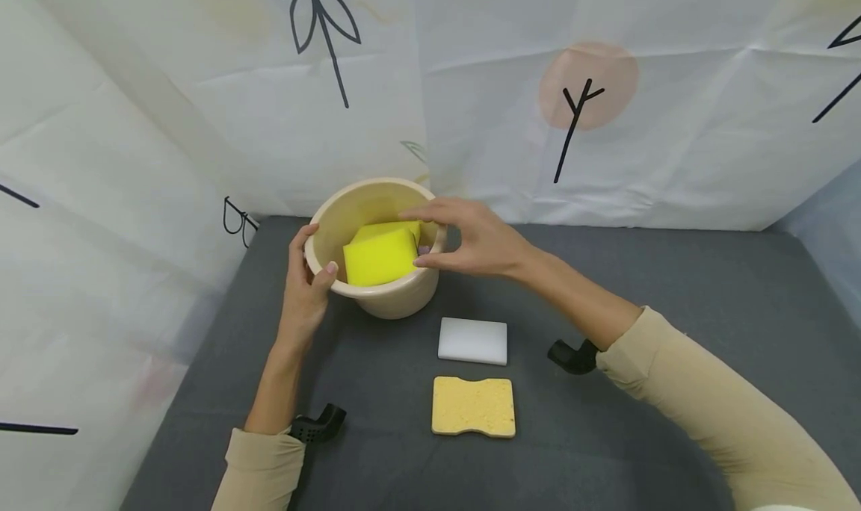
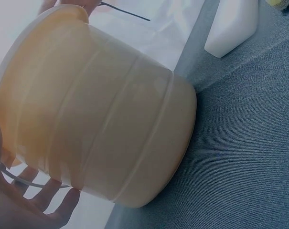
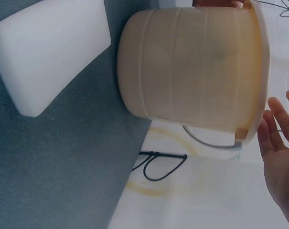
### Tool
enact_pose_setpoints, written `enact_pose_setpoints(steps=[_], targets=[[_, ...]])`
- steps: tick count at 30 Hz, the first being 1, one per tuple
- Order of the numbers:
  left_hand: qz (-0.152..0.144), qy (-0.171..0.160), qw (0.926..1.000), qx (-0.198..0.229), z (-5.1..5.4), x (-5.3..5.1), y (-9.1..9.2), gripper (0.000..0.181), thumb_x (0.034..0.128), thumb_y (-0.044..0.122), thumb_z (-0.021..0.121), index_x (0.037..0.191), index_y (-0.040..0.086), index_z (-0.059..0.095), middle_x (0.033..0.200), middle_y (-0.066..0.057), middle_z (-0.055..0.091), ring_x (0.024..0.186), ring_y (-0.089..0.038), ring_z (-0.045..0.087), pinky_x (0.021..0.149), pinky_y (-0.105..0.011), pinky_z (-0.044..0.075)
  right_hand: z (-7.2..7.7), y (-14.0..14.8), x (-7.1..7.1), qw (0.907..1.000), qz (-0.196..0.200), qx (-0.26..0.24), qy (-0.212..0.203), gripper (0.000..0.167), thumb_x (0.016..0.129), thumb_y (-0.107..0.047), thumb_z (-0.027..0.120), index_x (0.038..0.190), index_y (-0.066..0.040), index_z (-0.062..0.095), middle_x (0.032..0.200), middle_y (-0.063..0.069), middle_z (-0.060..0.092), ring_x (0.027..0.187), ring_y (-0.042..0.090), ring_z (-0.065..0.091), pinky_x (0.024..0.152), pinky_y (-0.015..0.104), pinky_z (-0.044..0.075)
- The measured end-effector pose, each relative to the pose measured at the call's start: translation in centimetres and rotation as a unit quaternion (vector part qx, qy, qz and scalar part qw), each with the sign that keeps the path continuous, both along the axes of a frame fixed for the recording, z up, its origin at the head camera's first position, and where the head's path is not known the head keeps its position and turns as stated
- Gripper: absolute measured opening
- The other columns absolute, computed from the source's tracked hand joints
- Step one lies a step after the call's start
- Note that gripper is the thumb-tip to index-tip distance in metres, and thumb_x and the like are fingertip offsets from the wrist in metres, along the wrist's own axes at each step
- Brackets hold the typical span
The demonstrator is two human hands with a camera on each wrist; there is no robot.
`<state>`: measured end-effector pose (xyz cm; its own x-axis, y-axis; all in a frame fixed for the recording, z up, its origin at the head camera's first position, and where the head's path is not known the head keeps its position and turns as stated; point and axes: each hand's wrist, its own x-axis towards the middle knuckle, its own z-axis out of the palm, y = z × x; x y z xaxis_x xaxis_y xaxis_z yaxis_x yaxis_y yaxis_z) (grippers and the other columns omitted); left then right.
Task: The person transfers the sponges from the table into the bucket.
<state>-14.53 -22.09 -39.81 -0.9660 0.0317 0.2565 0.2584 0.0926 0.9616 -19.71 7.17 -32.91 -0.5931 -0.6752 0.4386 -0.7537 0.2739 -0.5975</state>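
Note:
A cream plastic bucket [image 1: 397,302] stands at the back of the dark cloth. My left hand [image 1: 304,298] grips its left rim, thumb over the edge and fingers along the outside, as the left wrist view also shows. Inside lie a bright yellow sponge [image 1: 380,258] and a second yellow sponge [image 1: 410,228] behind it. My right hand [image 1: 474,238] is over the right rim, its thumb and fingers spread apart with nothing visible between them. In the right wrist view its fingers [image 3: 276,121] are beside the bucket's rim. The bottom of the bucket is hidden.
In front of the bucket lies a white sponge block [image 1: 472,341]. Nearer me is a pale yellow sponge [image 1: 473,407] with notched long sides. A white printed curtain [image 1: 484,145] hangs just behind the bucket and along the left. A thin bucket handle [image 3: 208,143] hangs behind.

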Motion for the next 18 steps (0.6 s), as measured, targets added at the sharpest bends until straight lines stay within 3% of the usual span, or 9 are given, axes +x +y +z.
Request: enact_pose_setpoints(steps=[5, 12, 18], targets=[[-0.002, 0.001, 0.9999, 0.012, -0.1, -0.1, 0.0, 0.063, 0.0937, 0.008, 0.053, 0.151, 0.020, 0.029, 0.152, 0.000, 0.030, 0.127, -0.028, 0.042, 0.091, -0.027, 0.048, -0.2, 1.3, 0.2, 0.9996, -0.020, -0.016, 0.010, 0.055, 0.082, -0.026, 0.083, 0.132, -0.012, 0.064, 0.129, 0.000, 0.065, 0.107, 0.017, 0.057, 0.093, 0.038, 0.046], [-0.003, 0.004, 0.9999, 0.016, -0.2, -0.1, 0.0, 0.063, 0.0942, 0.013, 0.055, 0.151, 0.020, 0.029, 0.151, 0.000, 0.032, 0.126, -0.031, 0.042, 0.090, -0.026, 0.048, -0.4, 2.5, 0.8, 0.9982, -0.030, -0.020, 0.047, 0.055, 0.080, -0.024, 0.084, 0.130, -0.010, 0.066, 0.127, 0.005, 0.064, 0.119, 0.021, 0.056, 0.100, 0.042, 0.044], [-0.003, 0.001, 0.9998, 0.017, -0.1, -0.1, 0.0, 0.063, 0.0940, 0.013, 0.055, 0.151, 0.020, 0.029, 0.151, -0.001, 0.031, 0.127, -0.031, 0.042, 0.090, -0.026, 0.047, -1.2, 3.6, 1.7, 0.9980, -0.039, -0.015, 0.048, 0.055, 0.080, -0.024, 0.084, 0.129, -0.009, 0.066, 0.126, 0.007, 0.063, 0.118, 0.023, 0.056, 0.098, 0.044, 0.044]])
